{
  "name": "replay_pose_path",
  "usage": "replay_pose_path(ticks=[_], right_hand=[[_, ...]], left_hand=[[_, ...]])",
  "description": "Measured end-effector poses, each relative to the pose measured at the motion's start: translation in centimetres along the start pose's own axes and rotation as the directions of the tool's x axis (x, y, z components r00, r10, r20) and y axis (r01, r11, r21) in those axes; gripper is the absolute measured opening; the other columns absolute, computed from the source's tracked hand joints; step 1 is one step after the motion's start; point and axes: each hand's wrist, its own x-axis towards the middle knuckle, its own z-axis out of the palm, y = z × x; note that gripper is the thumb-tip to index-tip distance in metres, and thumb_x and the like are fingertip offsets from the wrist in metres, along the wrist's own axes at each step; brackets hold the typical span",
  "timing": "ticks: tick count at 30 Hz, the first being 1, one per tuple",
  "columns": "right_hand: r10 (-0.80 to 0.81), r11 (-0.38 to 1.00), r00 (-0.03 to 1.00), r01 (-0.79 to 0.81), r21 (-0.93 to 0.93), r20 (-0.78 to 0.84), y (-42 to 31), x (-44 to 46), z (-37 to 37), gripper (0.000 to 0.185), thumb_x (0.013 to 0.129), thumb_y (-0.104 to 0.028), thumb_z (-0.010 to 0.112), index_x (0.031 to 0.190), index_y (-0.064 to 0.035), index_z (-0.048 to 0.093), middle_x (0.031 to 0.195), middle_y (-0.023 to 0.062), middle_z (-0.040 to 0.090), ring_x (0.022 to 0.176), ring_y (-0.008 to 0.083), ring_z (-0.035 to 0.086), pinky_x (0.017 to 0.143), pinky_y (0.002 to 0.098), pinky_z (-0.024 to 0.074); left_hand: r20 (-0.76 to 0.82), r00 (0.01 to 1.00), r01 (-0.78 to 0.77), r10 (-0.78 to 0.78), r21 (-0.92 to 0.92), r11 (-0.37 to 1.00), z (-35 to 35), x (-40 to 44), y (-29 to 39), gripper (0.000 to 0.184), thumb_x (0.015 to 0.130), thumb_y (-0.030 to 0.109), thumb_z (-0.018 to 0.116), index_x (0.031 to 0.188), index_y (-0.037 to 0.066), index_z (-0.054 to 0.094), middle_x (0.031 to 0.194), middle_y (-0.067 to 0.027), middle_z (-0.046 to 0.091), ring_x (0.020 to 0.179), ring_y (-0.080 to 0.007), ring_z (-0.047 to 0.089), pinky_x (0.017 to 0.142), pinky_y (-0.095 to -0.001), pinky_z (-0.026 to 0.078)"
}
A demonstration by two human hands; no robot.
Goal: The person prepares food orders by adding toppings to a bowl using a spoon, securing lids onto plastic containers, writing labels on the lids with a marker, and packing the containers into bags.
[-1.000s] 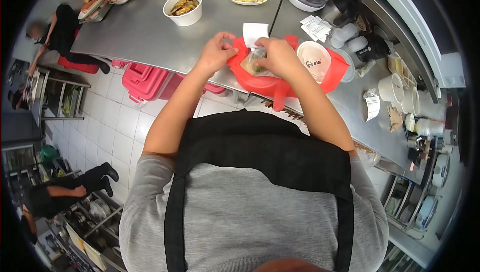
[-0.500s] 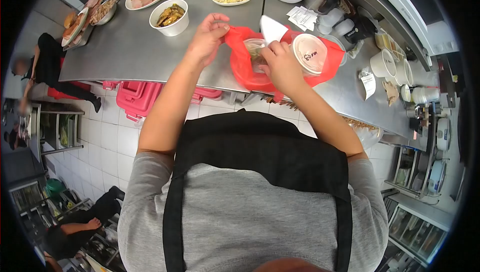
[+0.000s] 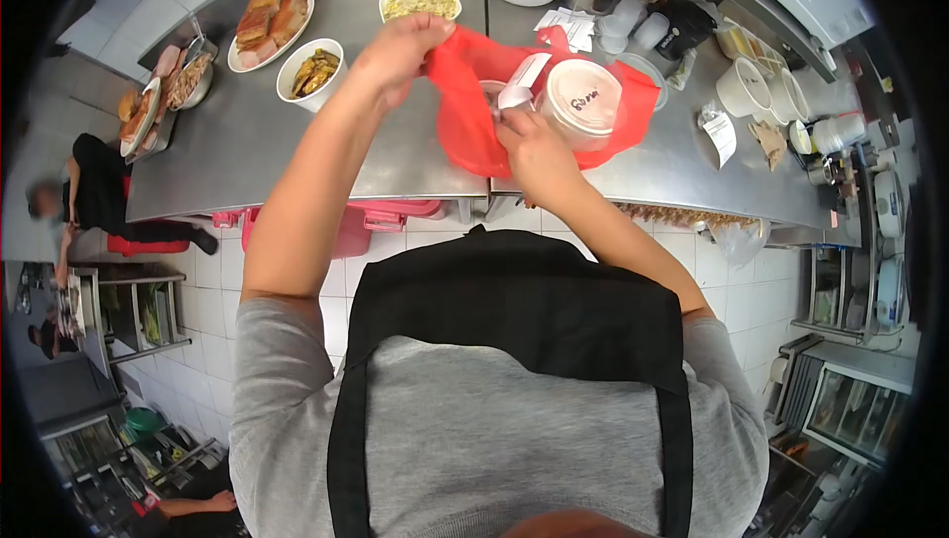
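A red plastic bag (image 3: 465,133) lies opened out on the steel counter. My left hand (image 3: 400,51) pinches its upper left edge and holds it raised. Inside sits a white round tub (image 3: 583,103) with handwriting on its lid. To the left of it a clear container (image 3: 491,90) is partly covered by the bag and my fingers. A white paper slip (image 3: 524,78) stands up between the two. My right hand (image 3: 539,154) is in the bag below the slip, its fingers curled closed; what they grip is hidden.
A bowl of browned slices (image 3: 313,75), a plate of meat pieces (image 3: 272,32) and a tray of pale yellow food (image 3: 420,1) stand at the back left. Receipts (image 3: 566,28), cups and white tubs (image 3: 743,88) occupy the right. Other people (image 3: 99,177) are at the far left.
My left hand has lifted the bag's left edge higher, stretching it upward. The right hand has shifted lower along the slip, which now leans right. The whole view has turned slightly.
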Motion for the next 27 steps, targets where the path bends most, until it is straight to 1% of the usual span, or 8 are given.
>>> replay_pose_path(ticks=[6, 9, 11, 12, 17, 19, 21, 27], right_hand=[[0.048, 0.952, 0.814, -0.212, -0.219, -0.579, 2.3, 1.4, -9.8, 0.04, 0.069, -0.024, 0.073, 0.101, -0.0029, 0.06, 0.101, 0.014, 0.057, 0.093, 0.0281, 0.056, 0.073, 0.0353, 0.0483], [0.356, 0.827, 0.721, -0.539, -0.157, -0.595, 6.2, -0.6, -9.9, 0.04, 0.071, -0.025, 0.075, 0.1, -0.0028, 0.06, 0.097, 0.0162, 0.06, 0.092, 0.0267, 0.057, 0.08, 0.039, 0.0457], [0.75, 0.656, 0.65, -0.754, 0.016, -0.126, 7.6, -2.0, -10.9, 0.042, 0.073, -0.03, 0.073, 0.101, -0.0028, 0.06, 0.095, 0.0146, 0.06, 0.093, 0.0258, 0.056, 0.081, 0.0366, 0.0446], [0.838, 0.525, 0.526, -0.85, 0.043, 0.145, 8.3, -2.6, -11.4, 0.043, 0.073, -0.033, 0.072, 0.102, -0.0028, 0.06, 0.093, 0.0137, 0.06, 0.093, 0.0254, 0.055, 0.081, 0.0354, 0.044], [0.619, 0.01, 0.743, -0.33, 0.944, 0.254, 11.5, -2.5, -9.6, 0.026, 0.085, -0.024, 0.056, 0.094, 0.0002, 0.058, 0.085, 0.0104, 0.062, 0.079, 0.0231, 0.058, 0.079, 0.0332, 0.0453], [0.549, -0.479, 0.782, 0.006, 0.878, 0.295, 10.7, -0.4, -10.8, 0.023, 0.09, -0.018, 0.046, 0.096, 0.0016, 0.056, 0.084, 0.0089, 0.063, 0.073, 0.0195, 0.058, 0.076, 0.0316, 0.0457], [0.305, -0.566, 0.895, -0.104, 0.818, 0.325, 12.8, 0.6, -12.1, 0.026, 0.091, -0.02, 0.047, 0.101, 0.0032, 0.055, 0.088, 0.0105, 0.063, 0.075, 0.0186, 0.058, 0.078, 0.0332, 0.046], [0.267, -0.323, 0.943, -0.106, 0.94, 0.198, 11.9, 3.0, -19.9, 0.032, 0.093, -0.017, 0.046, 0.115, 0.0052, 0.051, 0.095, 0.0124, 0.062, 0.078, 0.0193, 0.06, 0.075, 0.0341, 0.0498]], left_hand=[[-0.008, 1.0, 0.008, -0.007, 0.048, 0.999, -0.6, -1.1, 1.2, 0.025, 0.085, 0.028, 0.063, 0.101, 0.01, 0.056, 0.091, -0.0007, 0.06, 0.078, -0.0119, 0.058, 0.073, -0.0281, 0.044], [-0.094, 0.988, -0.016, 0.12, 0.721, 0.693, -1.8, -2.3, -1.2, 0.043, 0.073, 0.035, 0.074, 0.099, 0.006, 0.055, 0.086, -0.0059, 0.062, 0.074, -0.0159, 0.06, 0.071, -0.033, 0.048], [-0.028, 0.976, -0.035, 0.214, 0.958, 0.283, -2.6, -2.4, -2.1, 0.041, 0.079, 0.032, 0.069, 0.102, 0.003, 0.052, 0.084, -0.0101, 0.061, 0.078, -0.0185, 0.06, 0.072, -0.0347, 0.048], [-0.095, 0.984, -0.002, 0.147, 0.834, 0.551, -2.6, -2.1, -2.5, 0.036, 0.081, 0.03, 0.066, 0.101, 0.004, 0.051, 0.085, -0.0096, 0.06, 0.08, -0.0188, 0.06, 0.073, -0.0356, 0.048], [-0.16, 0.987, -0.024, -0.002, -0.159, 0.987, -0.3, -0.1, -1.3, 0.007, 0.092, 0.014, 0.046, 0.097, 0.01, 0.049, 0.09, -0.0022, 0.058, 0.081, -0.0129, 0.055, 0.074, -0.0333, 0.047], [-0.201, 0.98, -0.024, 0.005, -0.093, 0.995, 0.8, 0.9, 0.5, 0.006, 0.093, 0.014, 0.045, 0.096, 0.012, 0.049, 0.09, -0.0018, 0.056, 0.081, -0.0115, 0.054, 0.076, -0.0327, 0.046], [-0.258, 0.964, -0.05, 0.067, 0.071, 0.996, 2.1, 1.2, 2.8, 0.006, 0.093, 0.013, 0.046, 0.098, 0.012, 0.049, 0.085, -0.001, 0.055, 0.076, -0.0102, 0.053, 0.073, -0.0302, 0.046], [-0.16, 0.857, -0.344, 0.49, 0.53, 0.775, -1.6, 1.8, 8.0, 0.019, 0.087, 0.005, 0.049, 0.106, 0.008, 0.047, 0.075, -0.0028, 0.054, 0.063, -0.0138, 0.052, 0.063, -0.0277, 0.047]])
